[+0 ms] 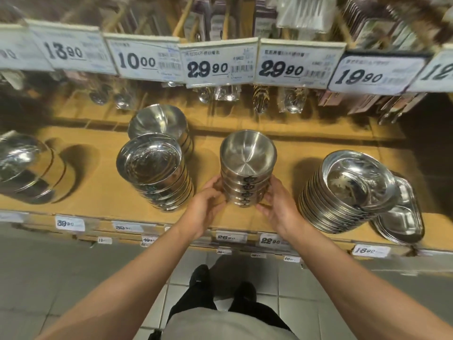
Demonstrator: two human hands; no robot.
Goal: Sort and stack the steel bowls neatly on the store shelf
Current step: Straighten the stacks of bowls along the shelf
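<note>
Both hands grasp one stack of bowls (247,177) near the shelf's (103,182) front edge: the left hand (206,204) curls round its left side, the right hand (274,204) round its right. Its top bowl holds nothing. Just left stands a wider bowl stack (154,173), another stack (161,126) behind it; plates (343,192) pile to the right.

Warm overhead light, glare on steel bowls (247,153), dark shadows on shelf (103,187), blurred, bowed edges
</note>
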